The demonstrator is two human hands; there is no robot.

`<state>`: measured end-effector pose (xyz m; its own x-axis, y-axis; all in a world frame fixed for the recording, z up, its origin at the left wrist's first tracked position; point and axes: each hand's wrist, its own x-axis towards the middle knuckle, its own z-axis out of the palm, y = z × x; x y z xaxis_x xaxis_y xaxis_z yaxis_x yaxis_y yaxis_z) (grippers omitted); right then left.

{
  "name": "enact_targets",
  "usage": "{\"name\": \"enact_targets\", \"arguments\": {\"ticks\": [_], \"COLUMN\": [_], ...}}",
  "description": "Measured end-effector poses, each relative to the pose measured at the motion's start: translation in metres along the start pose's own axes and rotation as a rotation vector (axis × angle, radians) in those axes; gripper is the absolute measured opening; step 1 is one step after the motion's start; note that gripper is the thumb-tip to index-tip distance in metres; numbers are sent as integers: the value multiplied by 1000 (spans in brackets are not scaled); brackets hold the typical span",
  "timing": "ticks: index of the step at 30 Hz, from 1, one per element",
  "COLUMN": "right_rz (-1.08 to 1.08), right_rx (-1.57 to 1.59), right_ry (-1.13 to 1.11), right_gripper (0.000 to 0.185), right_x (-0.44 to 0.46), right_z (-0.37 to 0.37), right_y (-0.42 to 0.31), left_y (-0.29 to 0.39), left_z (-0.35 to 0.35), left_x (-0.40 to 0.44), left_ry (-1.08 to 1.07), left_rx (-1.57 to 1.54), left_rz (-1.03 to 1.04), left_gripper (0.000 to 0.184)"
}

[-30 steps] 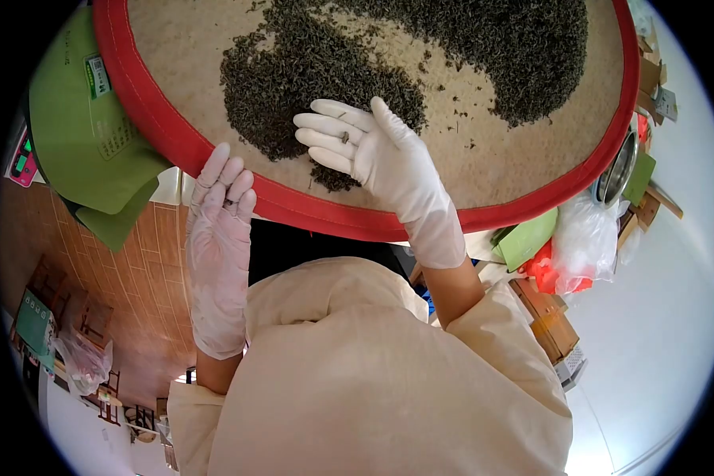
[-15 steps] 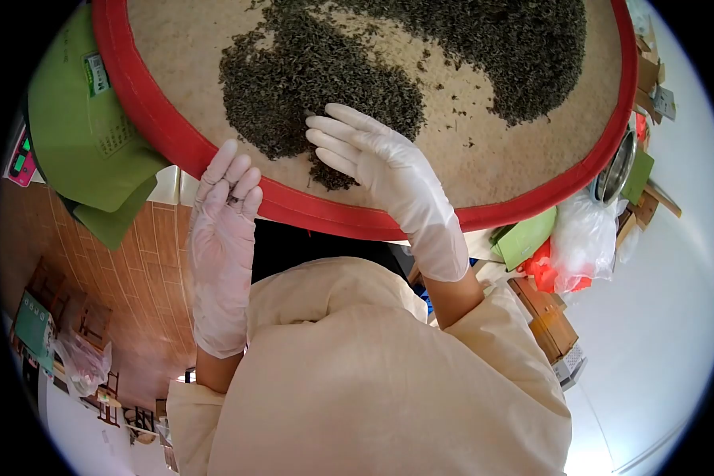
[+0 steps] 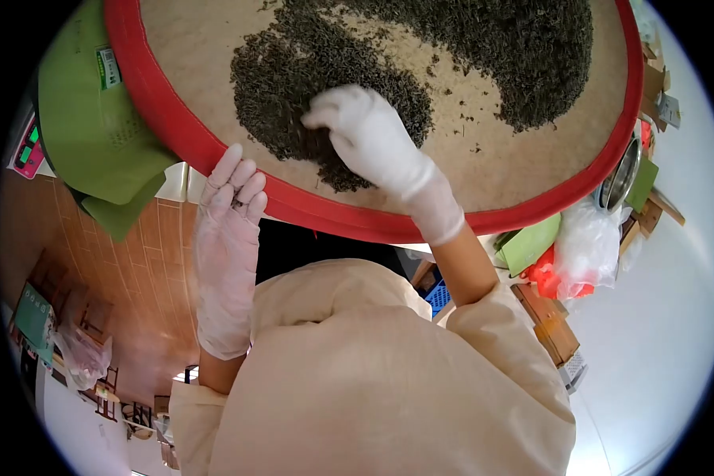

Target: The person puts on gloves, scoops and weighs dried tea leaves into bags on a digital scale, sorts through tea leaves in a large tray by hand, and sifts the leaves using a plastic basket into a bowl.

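Note:
Dried dark leaves, which look like tea, lie in a near heap (image 3: 274, 103) and a larger far heap (image 3: 523, 55) on a round tray with a red cloth rim (image 3: 341, 221). My right hand (image 3: 365, 139), in a white glove, is over the near heap, its fingers bent toward the leaves and blurred by motion. Whether leaves are between them I cannot tell. My left hand (image 3: 228, 238), also gloved, is palm up at the near left rim, with its fingers loosely bent and apart. Dark specks show on its fingers, and the palm shows nothing held.
A green bag (image 3: 95, 119) lies against the tray's left side, with a pink device (image 3: 30, 151) beyond it. To the right are a metal bowl (image 3: 617, 178), a clear plastic bag (image 3: 583, 246) and a brown box (image 3: 547, 321). Scattered leaves lie between the heaps.
My right hand has moved slightly up over the near heap, and its fingers have gone from stretched out to bent. My left hand stays at the rim. The view has shifted a little.

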<state>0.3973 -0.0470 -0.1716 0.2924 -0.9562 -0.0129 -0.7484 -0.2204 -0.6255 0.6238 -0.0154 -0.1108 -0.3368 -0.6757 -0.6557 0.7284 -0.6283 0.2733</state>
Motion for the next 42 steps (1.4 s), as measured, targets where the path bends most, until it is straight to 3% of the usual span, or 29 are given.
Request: {"name": "enact_targets", "arguments": {"ticks": [2,4,6,8,10,12,14,15,16,19,21,25,29,35,37,40,42], "right_rz": [-1,47,298,412,962,937,949,616,809,754,591,351,454,526,642,691,692], "right_rx": [36,132,286,254,515,510,596,297,359,384,707,411,300,272,475,504,452], "right_ry": [-83,-11,316,378,404,433,397,421,299,314,385,272,392,562,582,610,606], "right_gripper": [26,28,29,26,29,31,24,24,23,22,21,20,21,20,22,23,20], "right_x": [-29,-56,-93,-106,-116,-115,-113,-113,-106,-105,-107,-105,-115,-153,-159,-172,-175], "right_z": [-10,-25,-31,-40,-54,-54,-48,-27,-35,-24,-21,-38,-37,-67,-72,-84,-91], "right_y": [-7,-8,9,11,8,2,-17,-21,-36,-40,-57,-88,-82,-59,-58,-46,-41], "left_y": [2,3,2,1,-2,-4,-14,-20,-25,-40,-56,-87,-106,-147,-150,-165,-170], "left_z": [0,0,5,-1,7,15,25,32,35,36,40,52,73,99,103,121,134], "left_x": [0,0,1,3,6,4,1,1,-1,-2,-3,-2,-3,9,11,12,7], "left_ry": [-2,-5,19,4,-31,133,150,163,159,103,60,-66,-92,-217,-223,-246,-366], "left_rx": [0,-8,-20,-3,21,238,294,359,372,385,396,309,97,135,155,206,716], "left_rz": [9,19,37,41,39,7,5,4,8,-25,-42,-162,-238,-356,-374,-429,-272], "left_gripper": [45,45,45,45,45,42,42,41,41,43,43,48,51,59,59,52,47]}}
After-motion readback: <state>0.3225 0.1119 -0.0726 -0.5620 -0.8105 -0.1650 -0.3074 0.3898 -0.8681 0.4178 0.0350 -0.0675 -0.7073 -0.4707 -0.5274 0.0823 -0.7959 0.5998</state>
